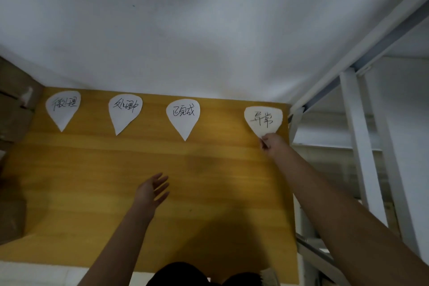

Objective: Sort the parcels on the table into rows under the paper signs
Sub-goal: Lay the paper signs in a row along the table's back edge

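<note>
Several white teardrop paper signs with handwritten characters lie along the far edge of the yellow wooden table (92,169). The rightmost sign (263,119) is pinched at its lower tip by my right hand (271,144), arm stretched far out. The other signs lie at the far left (63,108), left of middle (125,111) and middle (183,116). My left hand (153,189) hovers over the table's middle with fingers straight and spread, holding nothing. No parcel lies on the tabletop.
Brown cardboard boxes (14,111) are stacked at the table's left edge, with another (11,218) lower down. A white metal frame (357,137) stands right of the table. A white wall rises behind the signs.
</note>
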